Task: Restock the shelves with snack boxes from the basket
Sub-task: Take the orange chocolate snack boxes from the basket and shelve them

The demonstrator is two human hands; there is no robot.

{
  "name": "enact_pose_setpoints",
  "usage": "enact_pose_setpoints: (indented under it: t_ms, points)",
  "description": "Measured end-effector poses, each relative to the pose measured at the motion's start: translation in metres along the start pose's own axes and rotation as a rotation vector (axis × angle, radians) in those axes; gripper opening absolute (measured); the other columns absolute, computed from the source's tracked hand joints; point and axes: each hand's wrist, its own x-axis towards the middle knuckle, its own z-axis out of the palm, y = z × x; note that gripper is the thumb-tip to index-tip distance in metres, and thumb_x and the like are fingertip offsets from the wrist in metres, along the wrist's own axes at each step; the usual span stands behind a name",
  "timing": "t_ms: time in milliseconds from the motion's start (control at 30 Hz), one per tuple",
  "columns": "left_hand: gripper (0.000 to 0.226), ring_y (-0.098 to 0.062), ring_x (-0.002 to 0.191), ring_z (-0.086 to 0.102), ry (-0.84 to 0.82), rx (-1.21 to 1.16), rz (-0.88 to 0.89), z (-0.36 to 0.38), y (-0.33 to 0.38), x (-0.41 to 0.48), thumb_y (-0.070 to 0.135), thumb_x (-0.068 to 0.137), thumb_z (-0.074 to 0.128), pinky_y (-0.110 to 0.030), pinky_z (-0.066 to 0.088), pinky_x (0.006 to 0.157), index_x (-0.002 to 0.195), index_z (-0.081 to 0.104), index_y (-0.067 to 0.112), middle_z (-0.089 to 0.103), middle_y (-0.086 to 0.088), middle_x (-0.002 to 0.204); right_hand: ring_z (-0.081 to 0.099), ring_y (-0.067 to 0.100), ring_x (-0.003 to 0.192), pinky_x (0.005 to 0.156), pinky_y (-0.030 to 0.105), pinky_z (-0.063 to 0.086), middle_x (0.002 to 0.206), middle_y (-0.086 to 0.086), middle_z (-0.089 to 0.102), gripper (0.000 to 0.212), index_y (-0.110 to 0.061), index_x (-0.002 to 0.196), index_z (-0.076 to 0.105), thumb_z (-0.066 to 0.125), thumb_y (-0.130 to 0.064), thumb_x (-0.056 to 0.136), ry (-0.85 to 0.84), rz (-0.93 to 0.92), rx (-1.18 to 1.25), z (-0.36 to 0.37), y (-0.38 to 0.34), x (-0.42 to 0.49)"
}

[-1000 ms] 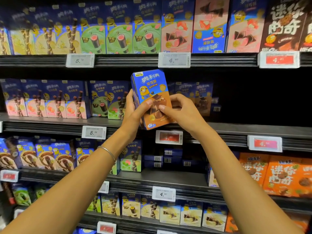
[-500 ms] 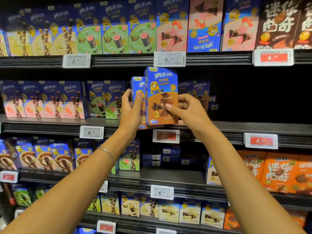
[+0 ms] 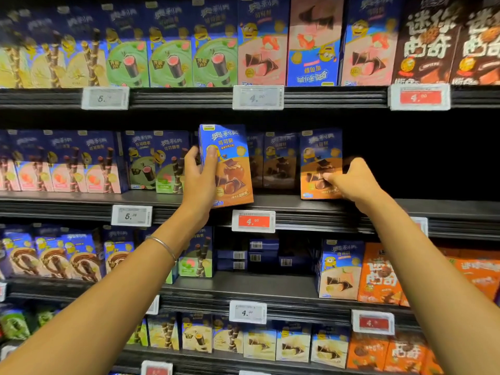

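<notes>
While left hand (image 3: 198, 180) grips tilted box (image 3: 231, 169), right hand (image 3: 351, 182) pinches shelved box (image 3: 319, 158) (arm outstretched).

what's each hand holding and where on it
The left hand grips a chocolate snack box by its left edge, thumb on the front. The right hand holds a second box at its lower right edge.

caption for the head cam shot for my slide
Left hand holds a blue-and-orange cardboard snack box at the edge of the black middle shelf; right hand grips a matching box upright on it.
</notes>
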Motion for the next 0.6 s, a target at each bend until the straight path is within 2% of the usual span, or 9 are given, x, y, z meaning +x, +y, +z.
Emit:
enact_pose_setpoints:
  t_ms: [100,200,333,433,500,600]
  points:
    - [0.056,-0.007,0.089,0.079,-0.015,0.001,-0.009,0.005,0.000,0.001,0.044,0.110,0.051,-0.019,0.060,0.064,0.154,0.036,0.014,0.074,0.005,0.114,0.061,0.016,0.081,0.063,0.030,0.047,0.096,0.002,0.063,0.030,-0.025,0.093,0.047,0.076,-0.030,0.086,0.007,-0.001,-0.084,0.005,0.015,0.021]
    - [0.054,-0.006,0.087,0.079,-0.030,0.012,-0.011,0.010,0.001,0.000,0.045,0.109,0.051,-0.017,0.059,0.061,0.152,0.038,0.014,0.075,0.005,0.111,0.058,0.017,0.077,0.065,0.028,0.043,0.091,0.000,0.059,0.024,-0.022,0.100,0.053,0.072,-0.032,0.088,0.018,-0.050,-0.221,0.013,0.026,0.037]
    - [0.056,-0.003,0.083,0.079,-0.025,0.017,-0.016,0.016,0.001,0.000,0.044,0.109,0.052,-0.016,0.058,0.059,0.153,0.037,0.012,0.075,0.011,0.102,0.050,0.012,0.063,0.056,0.025,0.039,0.080,0.001,0.054,0.014,-0.018,0.088,0.056,0.066,-0.026,0.087,0.034,-0.091,-0.411,0.020,0.031,0.051]
    - [0.063,-0.001,0.082,0.078,-0.027,0.031,-0.028,0.019,0.001,-0.002,0.045,0.109,0.052,-0.015,0.057,0.058,0.158,0.032,0.012,0.073,0.008,0.108,0.044,0.013,0.057,0.052,0.024,0.035,0.069,0.001,0.049,0.023,-0.016,0.068,0.049,0.063,-0.022,0.086,0.024,-0.090,-0.544,0.024,0.029,0.060]
    - [0.062,-0.001,0.081,0.078,-0.026,0.024,-0.024,0.021,0.001,-0.002,0.044,0.109,0.052,-0.015,0.057,0.057,0.157,0.032,0.011,0.074,0.008,0.107,0.042,0.014,0.056,0.051,0.025,0.032,0.073,0.004,0.051,0.027,-0.016,0.066,0.047,0.059,-0.023,0.088,-0.007,-0.084,-0.626,0.026,0.026,0.065]
    - [0.059,-0.005,0.084,0.079,-0.040,0.016,-0.021,0.023,0.004,-0.003,0.044,0.109,0.052,-0.017,0.058,0.059,0.155,0.034,0.011,0.075,0.005,0.108,0.049,0.022,0.066,0.066,0.030,0.040,0.089,0.012,0.059,0.021,-0.011,0.075,0.055,0.054,-0.023,0.092,-0.053,-0.068,-0.684,0.031,0.024,0.072]
